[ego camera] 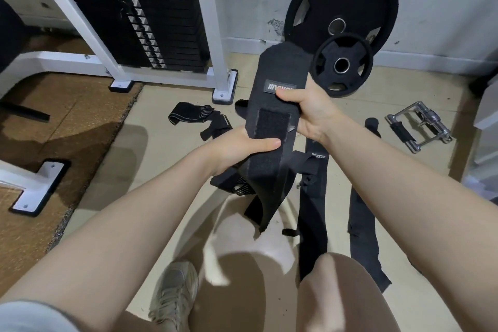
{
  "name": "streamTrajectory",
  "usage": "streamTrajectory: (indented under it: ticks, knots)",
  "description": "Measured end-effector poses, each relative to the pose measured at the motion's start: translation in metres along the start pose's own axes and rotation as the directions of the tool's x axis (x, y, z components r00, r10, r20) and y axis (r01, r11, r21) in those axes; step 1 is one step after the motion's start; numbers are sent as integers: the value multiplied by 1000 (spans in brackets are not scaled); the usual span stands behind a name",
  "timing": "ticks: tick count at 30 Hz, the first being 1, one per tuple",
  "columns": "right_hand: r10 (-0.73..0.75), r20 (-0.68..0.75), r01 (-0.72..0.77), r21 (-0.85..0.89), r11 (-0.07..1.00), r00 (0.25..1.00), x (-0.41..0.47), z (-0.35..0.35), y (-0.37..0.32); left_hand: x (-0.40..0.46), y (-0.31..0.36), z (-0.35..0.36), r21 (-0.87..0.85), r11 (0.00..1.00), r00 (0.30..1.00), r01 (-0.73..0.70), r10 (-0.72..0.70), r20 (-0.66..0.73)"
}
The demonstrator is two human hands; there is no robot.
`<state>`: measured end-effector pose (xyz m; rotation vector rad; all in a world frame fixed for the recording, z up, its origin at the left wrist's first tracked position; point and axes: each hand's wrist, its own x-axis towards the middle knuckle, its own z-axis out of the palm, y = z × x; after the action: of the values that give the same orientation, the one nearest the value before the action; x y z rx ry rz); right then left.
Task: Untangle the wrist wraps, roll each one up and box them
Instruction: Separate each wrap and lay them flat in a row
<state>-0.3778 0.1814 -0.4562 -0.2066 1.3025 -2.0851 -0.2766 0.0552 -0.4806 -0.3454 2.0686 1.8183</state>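
Both hands hold one black wrap (272,105) up above the floor (161,148). The left hand (242,149) grips its lower part, thumb laid across the front just under the Velcro patch; its other fingers are hidden behind the fabric. The right hand (310,113) pinches the right edge higher up, its thumb covering the end of the label, so the lettering cannot be read in full. The wrap's tail hangs down from the left hand and merges with a dark tangle (239,183) beneath it; where one strap ends and the next begins is hard to make out.

More wraps lie on the floor: a bunched one (194,116) to the left, and two long strips (314,197) (363,232) stretched toward the person's knee (339,291), partly covered by the right forearm. A shoe (175,296) shows at the bottom.

Two weight plates (342,65) lean at the wall, the smaller in front of the larger. A metal cable handle (420,124) lies to the right. The weight stack (151,8) is cut off at the top.
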Motion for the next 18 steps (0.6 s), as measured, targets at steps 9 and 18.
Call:
streamTrajectory:
  ticks: [9, 18]
  knots:
    - [-125, -241, 85, -171, 982, 962, 23, -37, 14, 42, -64, 0, 358, 923, 988, 140, -152, 8]
    - [8, -419, -245, -518, 820, 908, 24, -125, 109, 125, -155, 1, 569, 811, 963, 136, -244, 118]
